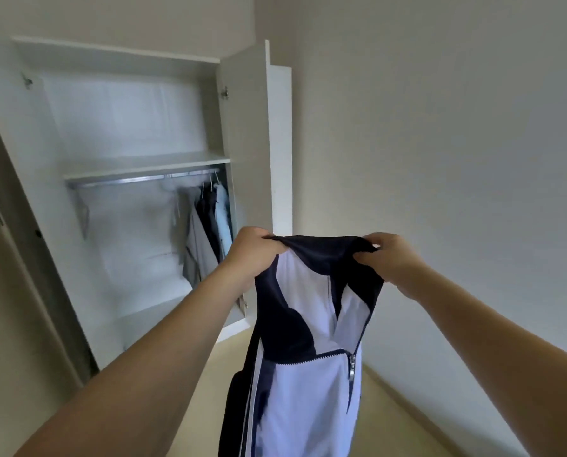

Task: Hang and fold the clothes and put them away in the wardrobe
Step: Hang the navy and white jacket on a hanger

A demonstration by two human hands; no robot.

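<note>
Left hand [250, 250] fingers curled tight, pinching the left end of the dark collar of a navy and white zip jacket [308, 374]; right hand [389, 258] fingers curled likewise, gripping the collar's right end, thumb tucked under the fabric. Collar stretched taut between both hands, held up in mid-air in front of the person, both bare forearms reaching forward. Jacket hangs straight down from the collar, front facing the camera, zip partly undone with the metal zip pull [351, 366] low on the right, white panels in the middle, navy at the shoulders and along the left side, lower hem cut off by the frame bottom. Jacket is outside the wardrobe [249, 133], just right of its open front. Wardrobe white, doors open, one shelf [150, 164] across the middle with a metal rail [137, 179] right under it. At the rail's right end hang garments [209, 232] on hangers: grey, dark, and light blue, bunched together. Compartment above the shelf looks blurred, contents not readable. Plain pale wall [440, 143] to the right, light floor [391, 417] below
</note>
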